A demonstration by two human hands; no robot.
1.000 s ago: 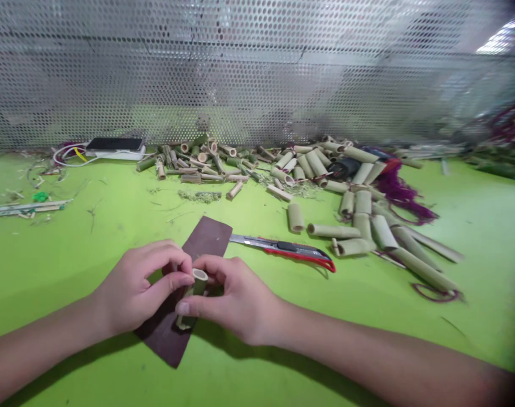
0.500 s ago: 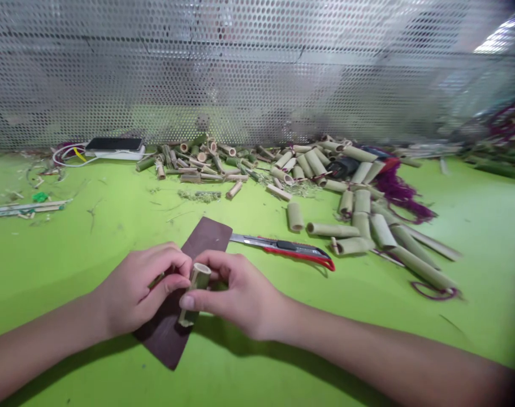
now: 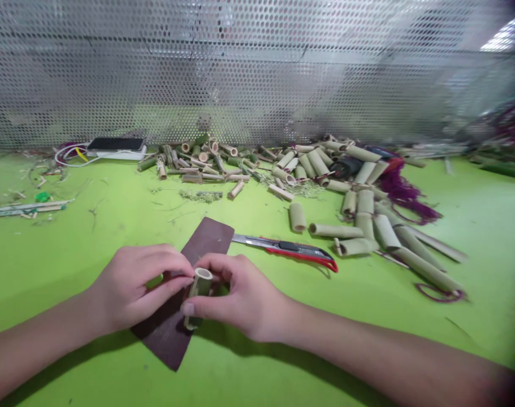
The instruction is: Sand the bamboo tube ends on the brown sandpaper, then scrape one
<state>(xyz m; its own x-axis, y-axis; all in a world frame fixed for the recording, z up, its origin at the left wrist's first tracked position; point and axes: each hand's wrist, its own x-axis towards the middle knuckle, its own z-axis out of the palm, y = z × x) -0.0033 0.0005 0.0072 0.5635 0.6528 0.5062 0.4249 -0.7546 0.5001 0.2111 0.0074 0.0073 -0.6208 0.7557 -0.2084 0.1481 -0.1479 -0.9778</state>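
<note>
My right hand (image 3: pixel 251 302) grips a short, hollow bamboo tube (image 3: pixel 202 287) between thumb and fingers, its open end tilted up toward me. Strips of green skin remain on the tube's side, and its lower end looks ragged. My left hand (image 3: pixel 132 288) is closed in a pinch, fingertips at the tube's left upper edge; whatever lies between them is too small to make out. Under both hands a brown sheet like sandpaper (image 3: pixel 161 336) lies slantwise on the green table (image 3: pixel 249 379). Just beyond my right hand rests a red and black utility knife (image 3: pixel 289 247), blade out, its tip beside the sheet.
Cut bamboo pieces (image 3: pixel 316 163) are heaped along the perforated metal screen (image 3: pixel 240 73), with more tubes (image 3: pixel 384 232) spread on the right near purple cord (image 3: pixel 403 192). A phone (image 3: pixel 116 144) sits on a white block with a cable. Thin sticks (image 3: pixel 32 209) lie at left.
The fingers of my left hand have straightened somewhat while still pinching beside the tube. The tube has tipped slightly in my right hand. The view has shifted a little.
</note>
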